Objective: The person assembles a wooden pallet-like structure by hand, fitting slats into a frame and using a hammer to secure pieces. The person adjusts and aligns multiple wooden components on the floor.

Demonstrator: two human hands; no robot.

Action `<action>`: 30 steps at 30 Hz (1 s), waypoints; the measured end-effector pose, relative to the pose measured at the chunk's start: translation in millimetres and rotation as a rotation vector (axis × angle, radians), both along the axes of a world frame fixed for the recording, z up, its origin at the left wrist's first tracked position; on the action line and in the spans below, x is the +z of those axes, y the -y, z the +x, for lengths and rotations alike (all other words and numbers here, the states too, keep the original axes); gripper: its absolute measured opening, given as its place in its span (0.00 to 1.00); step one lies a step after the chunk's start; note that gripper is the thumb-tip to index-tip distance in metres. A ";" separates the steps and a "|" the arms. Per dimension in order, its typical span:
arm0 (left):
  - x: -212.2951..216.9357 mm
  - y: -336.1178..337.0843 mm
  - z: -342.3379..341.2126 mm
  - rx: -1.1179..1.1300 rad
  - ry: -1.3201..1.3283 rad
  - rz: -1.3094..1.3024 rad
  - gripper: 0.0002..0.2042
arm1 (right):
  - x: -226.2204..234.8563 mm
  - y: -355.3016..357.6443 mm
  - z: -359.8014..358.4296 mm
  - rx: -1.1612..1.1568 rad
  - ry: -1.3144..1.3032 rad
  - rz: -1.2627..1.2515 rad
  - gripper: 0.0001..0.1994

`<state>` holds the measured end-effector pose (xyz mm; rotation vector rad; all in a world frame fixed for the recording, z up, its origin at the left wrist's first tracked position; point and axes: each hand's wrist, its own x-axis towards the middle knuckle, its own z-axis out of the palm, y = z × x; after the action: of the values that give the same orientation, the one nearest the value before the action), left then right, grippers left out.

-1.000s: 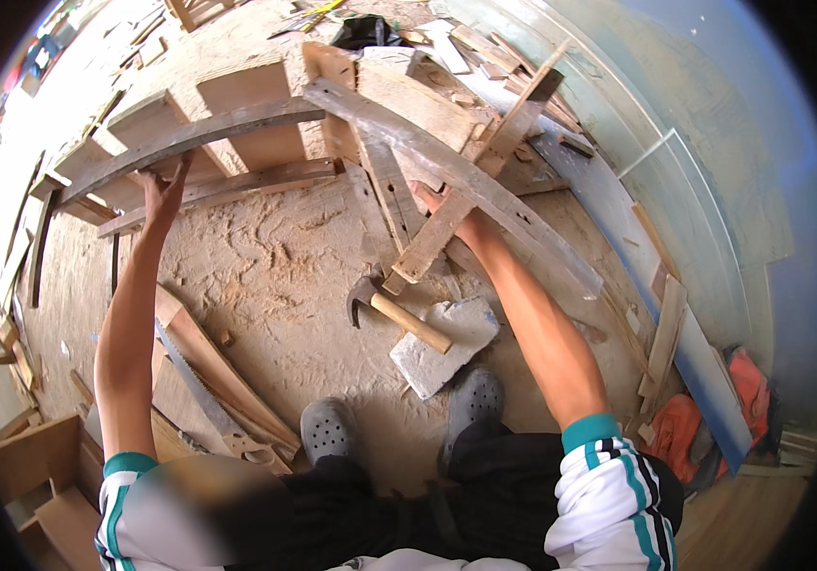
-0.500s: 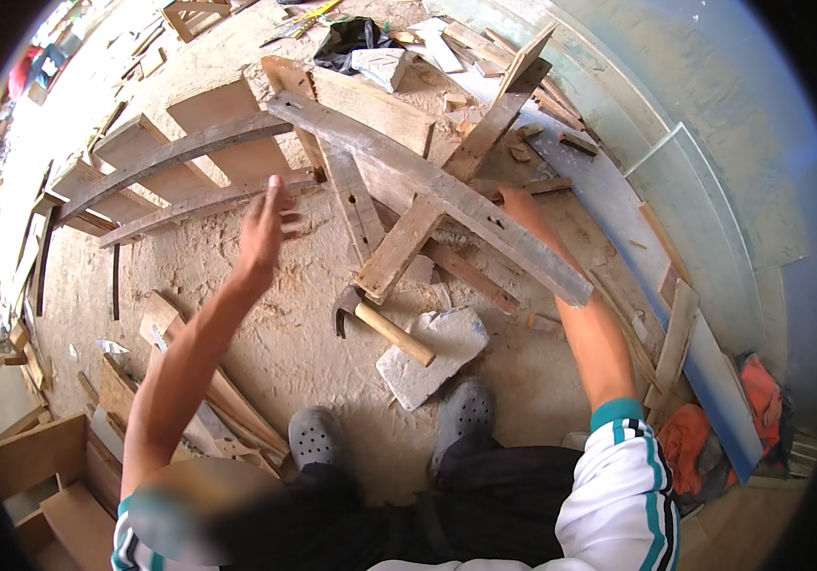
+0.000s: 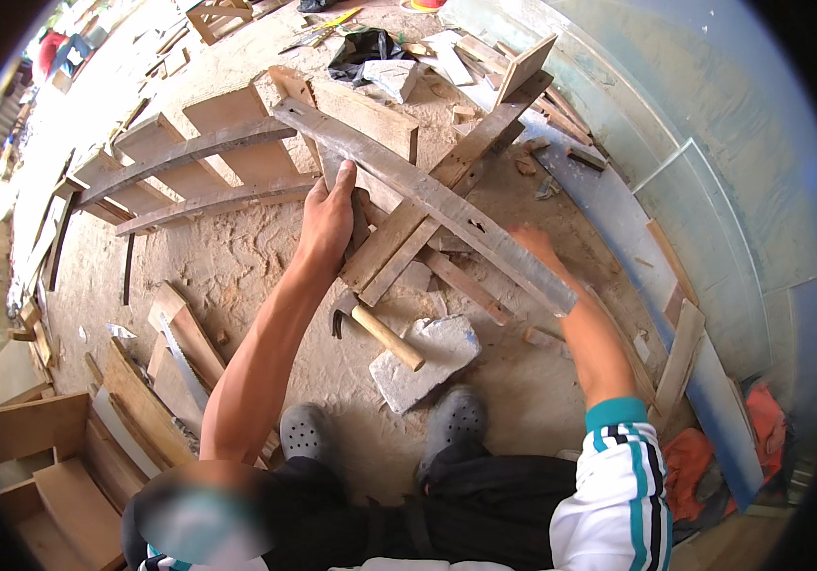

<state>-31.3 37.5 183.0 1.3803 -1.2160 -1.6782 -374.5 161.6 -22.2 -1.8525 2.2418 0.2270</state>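
Note:
A wooden frame [image 3: 394, 176] with a long grey, slightly curved beam and crossing planks stands tilted before me. My left hand [image 3: 329, 217] is closed around one of its short planks, thumb up along the wood and the other fingers mostly hidden. My right hand [image 3: 537, 246] is low beside the far side of the long beam; its fingers are too hidden and blurred to show a grip. Below the frame, a claw hammer [image 3: 384, 335] with a wooden handle leans its handle on a whitish block [image 3: 427, 362].
A curved slatted wooden piece [image 3: 189, 152] lies at far left. Loose boards and a handsaw [image 3: 180, 352] are at lower left, beside a wooden box [image 3: 28, 419]. Glass sheets [image 3: 713, 228] lean on the right. Orange cloth [image 3: 694, 457] lies at lower right. A person [image 3: 54, 52] is far off.
My left hand has moved right, from free in the air onto the frame's plank. The frame's crossing planks have turned and shifted. My right hand has come lower and nearer.

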 end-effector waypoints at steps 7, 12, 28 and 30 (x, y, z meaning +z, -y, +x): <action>-17.5 9.0 4.7 0.024 -0.176 -0.021 0.19 | 74.3 -109.4 -53.5 -0.621 -0.479 0.199 0.21; -19.2 -1.7 -21.3 -0.001 -0.262 -0.057 0.17 | 51.3 -153.0 -51.0 -0.356 0.048 -0.260 0.23; -43.4 13.4 22.9 -0.144 -0.094 -0.194 0.28 | 68.8 -6.8 184.2 -0.161 0.147 -0.047 0.26; -41.8 18.4 24.9 -0.244 0.018 -0.227 0.29 | 60.9 -9.2 177.6 -0.173 0.160 -0.083 0.26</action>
<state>-6.3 19.1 141.3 1.1489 -1.5845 -1.6284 -196.9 170.8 38.7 -1.6387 2.3133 -0.0427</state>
